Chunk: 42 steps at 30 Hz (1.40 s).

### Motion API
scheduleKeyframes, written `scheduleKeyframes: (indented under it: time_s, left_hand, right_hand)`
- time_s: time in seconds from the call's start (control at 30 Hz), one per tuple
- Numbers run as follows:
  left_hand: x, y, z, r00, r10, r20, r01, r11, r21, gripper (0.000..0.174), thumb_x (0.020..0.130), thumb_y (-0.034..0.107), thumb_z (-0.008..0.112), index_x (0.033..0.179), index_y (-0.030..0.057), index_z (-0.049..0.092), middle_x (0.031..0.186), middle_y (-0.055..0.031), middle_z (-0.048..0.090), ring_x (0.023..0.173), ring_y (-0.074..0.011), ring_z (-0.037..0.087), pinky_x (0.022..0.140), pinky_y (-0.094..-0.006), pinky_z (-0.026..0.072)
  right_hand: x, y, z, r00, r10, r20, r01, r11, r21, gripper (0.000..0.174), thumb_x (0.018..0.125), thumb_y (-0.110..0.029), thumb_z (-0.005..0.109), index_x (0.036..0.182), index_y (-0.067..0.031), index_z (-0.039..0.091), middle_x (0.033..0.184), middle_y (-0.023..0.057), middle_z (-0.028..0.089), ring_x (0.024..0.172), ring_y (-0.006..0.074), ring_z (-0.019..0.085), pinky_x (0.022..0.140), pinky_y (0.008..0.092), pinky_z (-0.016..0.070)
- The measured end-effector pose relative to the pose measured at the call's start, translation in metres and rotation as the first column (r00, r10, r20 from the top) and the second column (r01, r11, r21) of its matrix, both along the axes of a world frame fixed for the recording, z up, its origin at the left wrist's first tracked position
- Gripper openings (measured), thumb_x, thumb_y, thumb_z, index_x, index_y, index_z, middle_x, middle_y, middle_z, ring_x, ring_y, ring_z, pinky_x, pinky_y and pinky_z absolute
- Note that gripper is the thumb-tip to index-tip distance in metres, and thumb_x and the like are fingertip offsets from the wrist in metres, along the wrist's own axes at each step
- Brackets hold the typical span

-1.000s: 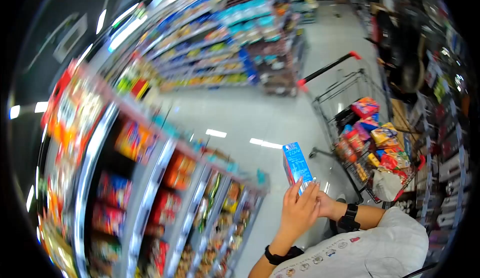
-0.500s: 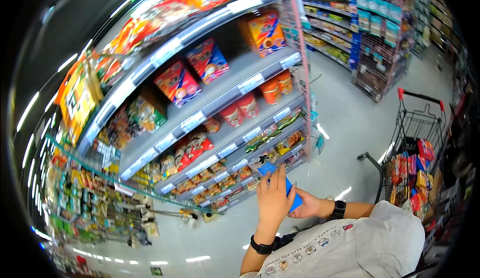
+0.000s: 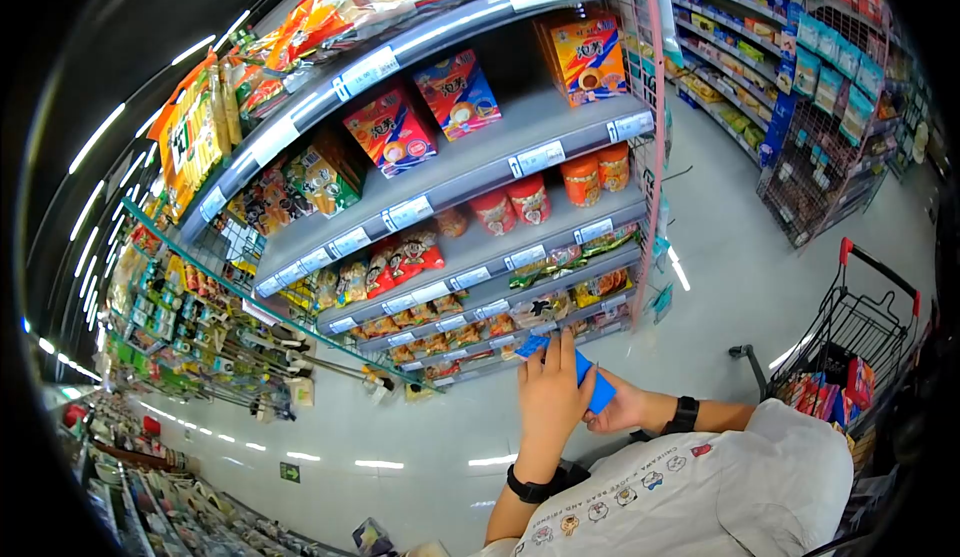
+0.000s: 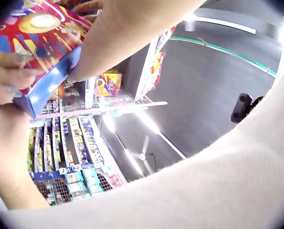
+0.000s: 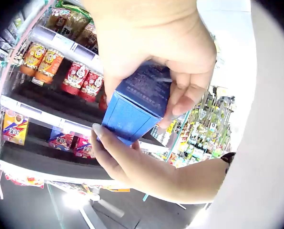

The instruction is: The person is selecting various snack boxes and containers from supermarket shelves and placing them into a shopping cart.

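Head view: blue box [image 3: 601, 394] before stocked shelves [image 3: 450, 171], shiny floor [image 3: 705, 327] below

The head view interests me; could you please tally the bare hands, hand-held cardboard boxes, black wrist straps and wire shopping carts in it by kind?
Bare hands: 2
Blue cardboard box, held: 1
Black wrist straps: 2
Black wire shopping cart with red handle ends: 1
Total: 6

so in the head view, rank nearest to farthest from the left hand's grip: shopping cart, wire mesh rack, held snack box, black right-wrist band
1. Held snack box: in the left hand's grip
2. Black right-wrist band: to the right
3. Shopping cart: far right
4. Wire mesh rack: upper right, background
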<state>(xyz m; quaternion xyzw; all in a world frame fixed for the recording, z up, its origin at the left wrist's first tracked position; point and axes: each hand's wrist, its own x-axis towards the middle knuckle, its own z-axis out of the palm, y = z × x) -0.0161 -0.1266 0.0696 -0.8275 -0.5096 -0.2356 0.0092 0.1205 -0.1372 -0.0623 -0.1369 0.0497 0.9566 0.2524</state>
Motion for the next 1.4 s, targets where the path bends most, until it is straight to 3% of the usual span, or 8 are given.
scheduleKeyframes:
  time_s: [0.33,0.6,0.9,0.93,1.03,1.23,1.33,1.4]
  left_hand:
    - [-0.009,0.009,0.003,1.000,0.003,-0.013,-0.003,0.999,0.050,0.059,0.071,0.027,0.069,0.121,0.0012,0.050,0.111,-0.0165,0.058,0.096,-0.0337,0.056,0.084,-0.0431,0.0429]
    - [-0.028,0.024,0.020,0.988,-0.085,0.130,0.081,0.996,0.035,0.070,0.070,0.020,0.071,0.131,0.0038,0.041,0.127,-0.0205,0.048,0.112,-0.0378,0.049,0.093,-0.0446,0.0387]
    - [-0.029,0.028,0.033,0.880,-0.188,0.437,0.077,0.963,0.259,0.075,0.064,0.008,0.073,0.131,0.0026,0.040,0.131,-0.0185,0.045,0.115,-0.0347,0.047,0.096,-0.0425,0.0346]
    - [-0.032,0.030,0.031,0.870,-0.189,0.456,0.071,0.962,0.263,0.073,0.065,0.010,0.073,0.130,0.0029,0.041,0.130,-0.0192,0.046,0.114,-0.0352,0.047,0.095,-0.0431,0.0347]
    - [-0.034,0.029,0.031,0.859,-0.171,0.483,0.023,0.955,0.296,0.070,0.065,0.012,0.074,0.128,0.0030,0.043,0.128,-0.0196,0.048,0.112,-0.0347,0.048,0.093,-0.0430,0.0350]
    - [-0.035,0.029,0.033,0.858,-0.163,0.487,0.000,0.948,0.319,0.067,0.066,0.010,0.072,0.126,0.0017,0.045,0.125,-0.0198,0.050,0.112,-0.0340,0.050,0.091,-0.0411,0.0355]
    - [-0.037,0.031,0.032,0.863,-0.157,0.479,-0.003,0.949,0.316,0.061,0.069,0.009,0.070,0.125,0.0003,0.045,0.124,-0.0196,0.051,0.111,-0.0323,0.052,0.090,-0.0404,0.0377]
    - [-0.039,0.029,0.027,0.792,-0.180,0.584,0.002,0.957,0.291,0.055,0.074,0.008,0.066,0.124,-0.0012,0.045,0.123,-0.0198,0.051,0.110,-0.0303,0.052,0.091,-0.0394,0.0395]
  right_hand:
    - [-0.007,0.014,0.012,0.998,0.038,0.051,-0.040,0.998,0.047,0.050,0.083,-0.059,0.051,0.095,-0.0108,0.059,0.079,0.0070,0.060,0.065,0.0169,0.055,0.057,0.0260,0.0429]
    - [0.001,0.042,0.093,0.854,-0.260,0.451,0.105,0.934,0.341,0.048,0.083,-0.055,0.052,0.108,-0.0138,0.057,0.080,0.0022,0.064,0.058,0.0143,0.058,0.047,0.0236,0.0439]
    - [0.020,0.057,0.136,0.688,-0.522,0.504,0.118,0.766,0.632,0.049,0.086,-0.051,0.042,0.099,-0.0070,0.059,0.071,0.0061,0.063,0.045,0.0170,0.056,0.044,0.0275,0.0477]
    - [0.020,0.057,0.137,0.682,-0.547,0.485,0.112,0.734,0.670,0.050,0.087,-0.050,0.042,0.100,-0.0051,0.058,0.074,0.0085,0.063,0.051,0.0180,0.059,0.044,0.0281,0.0482]
    - [0.016,0.053,0.146,0.664,-0.564,0.491,0.058,0.693,0.719,0.051,0.089,-0.049,0.040,0.102,-0.0023,0.056,0.077,0.0115,0.063,0.057,0.0194,0.061,0.044,0.0298,0.0489]
    - [0.011,0.046,0.150,0.685,-0.531,0.499,0.055,0.721,0.691,0.056,0.088,-0.052,0.037,0.101,-0.0004,0.055,0.073,0.0128,0.060,0.048,0.0170,0.058,0.044,0.0279,0.0473]
    - [0.015,0.050,0.143,0.738,-0.502,0.452,0.051,0.708,0.704,0.055,0.091,-0.045,0.039,0.121,0.0006,0.045,0.088,0.0132,0.062,0.064,0.0202,0.063,0.047,0.0309,0.0510]
    - [0.010,0.044,0.147,0.643,-0.629,0.437,0.066,0.614,0.786,0.058,0.091,-0.039,0.041,0.134,-0.0028,0.030,0.102,0.0150,0.058,0.063,0.0203,0.062,0.047,0.0319,0.0515]
